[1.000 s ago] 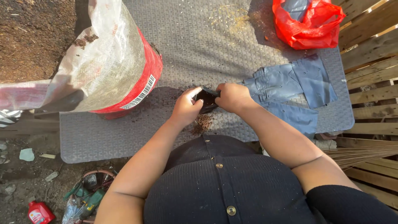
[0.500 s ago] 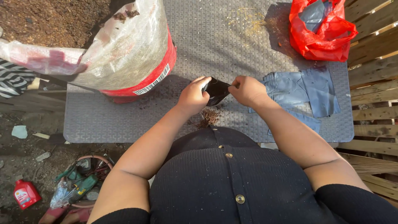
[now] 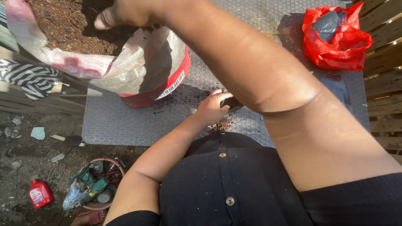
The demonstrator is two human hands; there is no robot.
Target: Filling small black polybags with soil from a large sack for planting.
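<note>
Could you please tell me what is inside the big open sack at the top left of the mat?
The sack holds dark brown soil, heaped near its rim. The right hand reaches into it, with the fingertips hidden. Whatever lies deeper is covered by soil and the sack wall.

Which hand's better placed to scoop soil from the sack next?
Right. The right hand is already over the soil in the open sack; the left hand is down on the mat, holding the small black pot.

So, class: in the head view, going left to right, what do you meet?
Red bottle on the ground → basin of tools → sack of soil → left hand holding a small black pot → red plastic bag.
</note>
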